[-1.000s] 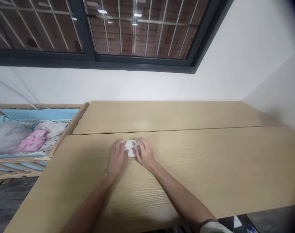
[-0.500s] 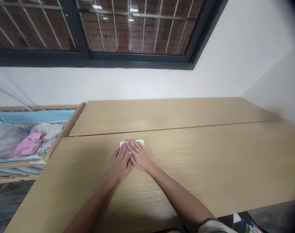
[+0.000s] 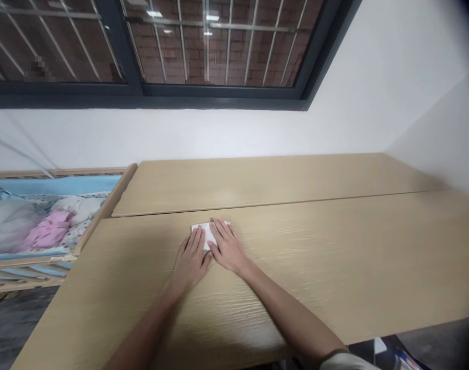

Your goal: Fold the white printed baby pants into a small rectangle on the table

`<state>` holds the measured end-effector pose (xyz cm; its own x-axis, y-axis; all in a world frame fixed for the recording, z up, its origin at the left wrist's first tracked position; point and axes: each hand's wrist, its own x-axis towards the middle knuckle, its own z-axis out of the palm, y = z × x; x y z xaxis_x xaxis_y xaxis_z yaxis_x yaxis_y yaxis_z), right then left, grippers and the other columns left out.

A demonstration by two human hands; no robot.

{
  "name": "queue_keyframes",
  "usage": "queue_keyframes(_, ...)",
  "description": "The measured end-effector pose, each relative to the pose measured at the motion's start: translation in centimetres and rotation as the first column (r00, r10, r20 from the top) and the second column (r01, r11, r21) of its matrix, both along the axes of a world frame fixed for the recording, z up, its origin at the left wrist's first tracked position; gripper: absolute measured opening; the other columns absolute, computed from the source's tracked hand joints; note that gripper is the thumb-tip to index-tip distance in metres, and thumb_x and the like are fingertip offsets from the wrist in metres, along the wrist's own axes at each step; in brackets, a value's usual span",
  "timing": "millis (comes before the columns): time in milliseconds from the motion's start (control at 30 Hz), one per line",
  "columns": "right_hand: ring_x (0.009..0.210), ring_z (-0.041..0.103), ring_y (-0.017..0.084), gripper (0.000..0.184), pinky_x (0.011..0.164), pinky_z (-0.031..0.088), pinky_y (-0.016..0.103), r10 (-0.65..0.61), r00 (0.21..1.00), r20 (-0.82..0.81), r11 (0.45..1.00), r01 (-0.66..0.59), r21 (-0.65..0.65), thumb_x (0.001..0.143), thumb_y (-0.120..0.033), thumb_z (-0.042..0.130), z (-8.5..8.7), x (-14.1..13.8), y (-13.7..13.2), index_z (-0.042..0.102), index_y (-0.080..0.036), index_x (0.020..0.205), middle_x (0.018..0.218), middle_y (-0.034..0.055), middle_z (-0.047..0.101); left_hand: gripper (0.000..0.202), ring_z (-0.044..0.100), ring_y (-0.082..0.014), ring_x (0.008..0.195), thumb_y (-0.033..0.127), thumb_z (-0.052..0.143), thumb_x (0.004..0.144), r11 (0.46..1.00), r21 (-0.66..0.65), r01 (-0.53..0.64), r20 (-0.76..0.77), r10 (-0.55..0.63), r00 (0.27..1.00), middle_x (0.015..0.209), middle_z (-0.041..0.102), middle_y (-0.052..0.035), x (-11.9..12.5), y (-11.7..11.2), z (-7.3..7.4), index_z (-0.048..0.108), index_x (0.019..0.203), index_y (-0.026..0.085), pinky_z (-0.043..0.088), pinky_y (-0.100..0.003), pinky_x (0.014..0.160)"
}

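Observation:
A small white folded tissue or cloth (image 3: 208,235) lies flat on the light wooden tabletop (image 3: 315,257), just in front of the seam between the two boards. My left hand (image 3: 190,258) rests on its left part with the fingers stretched out flat. On its right part lies my right hand (image 3: 229,247), also flat, with fingers extended. Between the two hands the white middle of the piece shows; the rest is hidden under the fingers. Neither hand is closed around it.
A wooden crib (image 3: 116,198) with blue padding, a pink cloth (image 3: 51,229) and white bedding stands against the left end of the boards. Behind is a white wall (image 3: 226,131) below a dark-framed, barred window (image 3: 219,92). Dark items show under the near right edge.
My right hand has shifted slightly to the right, away from my left hand, so more of the white piece shows between them. The left hand has hardly moved.

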<state>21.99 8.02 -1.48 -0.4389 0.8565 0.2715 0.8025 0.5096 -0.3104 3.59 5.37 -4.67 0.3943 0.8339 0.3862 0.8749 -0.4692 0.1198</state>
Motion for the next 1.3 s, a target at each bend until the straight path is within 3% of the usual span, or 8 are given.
queue_keyframes(1300,0.154,0.021,0.027,0.059,0.124,0.024,0.051,-0.003,1.000,-0.010,1.000,0.003,0.011,0.104,-0.041,0.041,-0.29,0.14,0.17,0.038,-0.013,0.156,0.163,0.0148,0.032,0.069,0.024,-0.0302,0.153,0.042,0.038,0.105,0.999,0.015,0.036,0.017,-0.037,0.999,0.164,0.029,-0.0168,-0.56,0.14,-0.49,0.014,0.162,0.012,0.035,-0.048,0.119)
